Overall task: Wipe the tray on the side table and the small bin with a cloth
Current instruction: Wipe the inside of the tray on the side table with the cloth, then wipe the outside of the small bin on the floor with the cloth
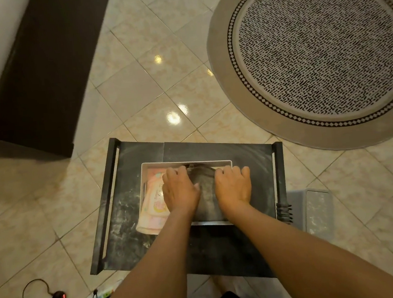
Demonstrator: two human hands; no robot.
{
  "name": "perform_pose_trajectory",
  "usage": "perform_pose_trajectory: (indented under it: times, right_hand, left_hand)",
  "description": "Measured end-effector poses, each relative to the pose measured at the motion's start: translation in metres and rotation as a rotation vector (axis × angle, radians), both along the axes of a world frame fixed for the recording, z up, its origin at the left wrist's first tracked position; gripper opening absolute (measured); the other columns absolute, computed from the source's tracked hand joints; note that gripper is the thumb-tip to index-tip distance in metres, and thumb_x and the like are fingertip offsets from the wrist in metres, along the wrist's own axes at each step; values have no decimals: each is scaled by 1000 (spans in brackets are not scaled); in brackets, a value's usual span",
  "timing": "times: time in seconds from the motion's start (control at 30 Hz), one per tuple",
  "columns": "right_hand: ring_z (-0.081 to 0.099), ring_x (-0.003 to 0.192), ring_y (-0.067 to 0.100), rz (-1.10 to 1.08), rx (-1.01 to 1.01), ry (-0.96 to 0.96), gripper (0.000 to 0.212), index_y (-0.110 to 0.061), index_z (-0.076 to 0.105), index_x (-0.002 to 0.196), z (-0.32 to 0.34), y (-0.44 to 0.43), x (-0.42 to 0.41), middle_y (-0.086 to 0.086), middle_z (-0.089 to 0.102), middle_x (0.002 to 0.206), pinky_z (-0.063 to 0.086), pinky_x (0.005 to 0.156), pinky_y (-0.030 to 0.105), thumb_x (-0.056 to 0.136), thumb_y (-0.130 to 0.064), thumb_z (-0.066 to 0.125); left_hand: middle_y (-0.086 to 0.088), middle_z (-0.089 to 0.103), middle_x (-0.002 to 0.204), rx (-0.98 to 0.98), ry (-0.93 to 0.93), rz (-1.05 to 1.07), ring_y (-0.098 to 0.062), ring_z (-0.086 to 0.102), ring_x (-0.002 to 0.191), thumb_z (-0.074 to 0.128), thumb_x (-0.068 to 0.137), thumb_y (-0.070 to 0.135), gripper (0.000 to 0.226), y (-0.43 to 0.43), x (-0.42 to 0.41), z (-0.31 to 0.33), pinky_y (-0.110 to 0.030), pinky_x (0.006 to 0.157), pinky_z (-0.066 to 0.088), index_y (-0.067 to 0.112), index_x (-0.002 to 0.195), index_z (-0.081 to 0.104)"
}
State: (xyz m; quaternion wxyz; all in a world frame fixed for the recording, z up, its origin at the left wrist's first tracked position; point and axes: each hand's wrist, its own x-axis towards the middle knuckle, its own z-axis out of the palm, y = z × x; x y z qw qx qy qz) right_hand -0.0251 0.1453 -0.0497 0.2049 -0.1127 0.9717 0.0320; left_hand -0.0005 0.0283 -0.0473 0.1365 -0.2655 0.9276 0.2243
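I see open tiled floor around the dark side table. Centred on it sits the white tray, where my left hand and right hand press, fingers curled, on a grey cloth.

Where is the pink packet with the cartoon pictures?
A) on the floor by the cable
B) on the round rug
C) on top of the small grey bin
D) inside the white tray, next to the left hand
D: the pink cartoon-printed packet lies inside the white rectangular tray on the dark side table, just left of the left hand.
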Motion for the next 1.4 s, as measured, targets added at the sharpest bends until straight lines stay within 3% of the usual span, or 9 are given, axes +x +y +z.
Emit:
perform_pose_trajectory:
  times: [0.37, 0.53, 0.63, 0.7, 0.83, 1.0, 1.13, 1.23, 1.4]
  right_hand:
    - [34, 116, 27, 14, -115, -13, 21, -22, 69, 104, 32, 2, 7, 6, 42, 129, 30, 92, 41, 84, -28, 70]
    - [60, 103, 21, -1, -487, -110, 25, -29, 65, 110, 89, 9, 5, -2, 68, 107, 43, 92, 34, 87, -19, 66]
    - [66, 88, 20, -15, -629, -229, 25, -33, 55, 107, 133, 20, -3, -2, 69, 96, 56, 81, 31, 90, -15, 63]
    - [63, 78, 18, -61, -679, -255, 32, -34, 45, 111, 161, 34, -14, -3, 63, 88, 59, 70, 34, 93, -11, 59]
    - [66, 66, 15, -220, -962, -303, 59, -52, 34, 125, 228, 74, -44, 2, 67, 73, 60, 62, 31, 92, -13, 65]
    - [74, 87, 28, -323, -1315, -347, 58, -52, 45, 128, 312, 125, -71, 12, 73, 101, 64, 70, 51, 92, -10, 65]
    - [75, 86, 34, -347, -1474, -294, 65, -51, 46, 131, 366, 170, -87, 15, 74, 101, 63, 62, 43, 93, 0, 61]
    - [74, 90, 28, -334, -1492, -209, 63, -50, 53, 128, 400, 209, -95, 5, 74, 101, 62, 61, 35, 92, 1, 59]
    - [64, 108, 12, -279, -1343, -82, 37, -35, 70, 110, 443, 280, -107, -4, 65, 122, 61, 79, 25, 88, -5, 66]
  left_hand:
    - [-10, 47, 118, 121, 126, -86, -29, 48, 101, 70, 85, 17, 49, 5, 10, 17, -45, 81, 49, 40, 120, 44]
    - [2, 24, 138, 93, 84, -310, -26, 33, 118, 82, 73, 28, 69, -1, 10, 58, -40, 93, 40, 44, 122, 36]
    - [5, 23, 151, 75, 42, -383, -28, 21, 138, 79, 77, 30, 45, -8, -2, 96, -48, 111, 30, 41, 115, 56]
    - [5, 42, 143, 77, 23, -460, -21, 31, 135, 76, 81, 33, 18, -12, -14, 126, -47, 111, 28, 35, 96, 68]
    - [-3, 65, 80, 591, 26, -256, -19, 61, 76, 80, 77, 17, 14, -19, -37, 212, -41, 78, 56, 16, 78, 66]
    - [-17, 68, 106, 926, 238, 46, -33, 67, 99, 84, 66, 37, 53, 17, -48, 305, -42, 82, 59, 10, 107, 65]
    - [-15, 66, 112, 1054, 415, 292, -31, 72, 92, 76, 85, 24, 50, 78, -59, 361, -44, 71, 62, 24, 126, 46]
    - [-13, 73, 101, 1083, 532, 246, -30, 74, 86, 67, 93, 18, 38, 127, -67, 392, -46, 65, 62, 35, 121, 48]
    - [-8, 65, 115, 1011, 530, 49, -27, 66, 99, 73, 88, 13, 21, 193, -84, 430, -40, 75, 62, 29, 101, 74]
